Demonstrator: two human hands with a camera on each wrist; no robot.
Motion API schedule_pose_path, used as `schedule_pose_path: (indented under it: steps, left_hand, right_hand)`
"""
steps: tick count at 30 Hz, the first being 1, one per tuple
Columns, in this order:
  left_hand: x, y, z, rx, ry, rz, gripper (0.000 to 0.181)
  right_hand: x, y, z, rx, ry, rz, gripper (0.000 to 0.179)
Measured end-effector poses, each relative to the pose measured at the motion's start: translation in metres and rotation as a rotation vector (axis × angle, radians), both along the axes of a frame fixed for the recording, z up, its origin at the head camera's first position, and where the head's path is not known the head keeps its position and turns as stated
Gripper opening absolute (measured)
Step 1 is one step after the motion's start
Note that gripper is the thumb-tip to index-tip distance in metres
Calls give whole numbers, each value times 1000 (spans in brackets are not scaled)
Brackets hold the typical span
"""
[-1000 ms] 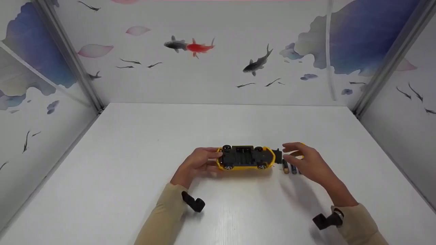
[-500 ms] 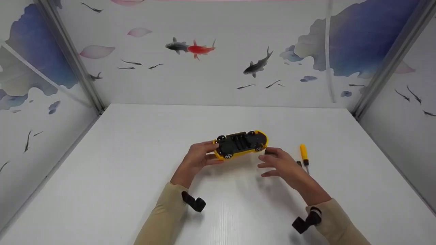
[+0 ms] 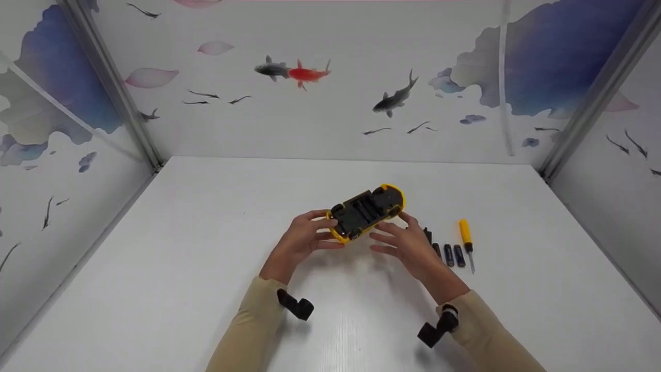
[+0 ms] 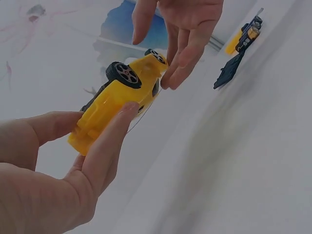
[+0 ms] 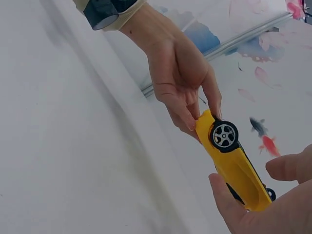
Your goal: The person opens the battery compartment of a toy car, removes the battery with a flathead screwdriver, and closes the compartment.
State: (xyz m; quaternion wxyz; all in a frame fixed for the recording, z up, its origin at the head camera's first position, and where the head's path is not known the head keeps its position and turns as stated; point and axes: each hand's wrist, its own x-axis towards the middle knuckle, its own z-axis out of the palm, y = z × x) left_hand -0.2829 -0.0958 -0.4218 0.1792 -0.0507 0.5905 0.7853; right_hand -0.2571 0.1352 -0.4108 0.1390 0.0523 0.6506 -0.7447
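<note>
A yellow toy car (image 3: 367,213) is held above the table with its black underside facing up, its right end turned away from me. An uncovered slotted compartment shows in the middle of that underside. My left hand (image 3: 304,238) grips the car's near left end, thumb on the underside and fingers beneath, as the left wrist view shows with the yellow body (image 4: 105,109). At the other end, my right hand (image 3: 413,248) has its fingers extended against the car. Its thumb stands apart from the car in the right wrist view, where a wheel (image 5: 224,136) faces the camera.
Right of my right hand, batteries (image 3: 449,255) lie in a row on the white table (image 3: 206,289). A black cover piece (image 4: 228,72) lies beside them, partly hidden in the head view. A yellow-handled screwdriver (image 3: 466,237) lies farther right. Patterned walls (image 3: 320,119) surround the table.
My right hand has come left from beside the black piece to the car. The car has risen, and its right end has swung away from me. The batteries and screwdriver have come into fuller view.
</note>
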Motion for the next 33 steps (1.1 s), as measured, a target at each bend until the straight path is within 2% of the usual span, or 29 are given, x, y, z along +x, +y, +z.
schedule_pose_path:
  steps: [12, 15, 20, 26, 29, 33]
  left_hand:
    - [5, 2, 5, -39, 53, -133, 62]
    - [5, 2, 5, -41, 62, -168, 64]
    - [6, 3, 3, -96, 67, -240, 67]
    - [7, 1, 3, -132, 99, -336, 66]
    - [6, 0, 4, -148, 101, -346, 63]
    - [3, -2, 4, -167, 92, -297, 64]
  right_hand:
    - [-10, 4, -2, -57, 41, 17, 98]
    - [-13, 7, -1, -59, 56, 48, 99]
    - [-17, 14, 1, -84, 79, 91, 98]
    - [-19, 22, 5, -51, 106, 128, 93]
    - [-20, 25, 7, -28, 113, 134, 91]
    - [-21, 26, 6, -4, 123, 173, 90]
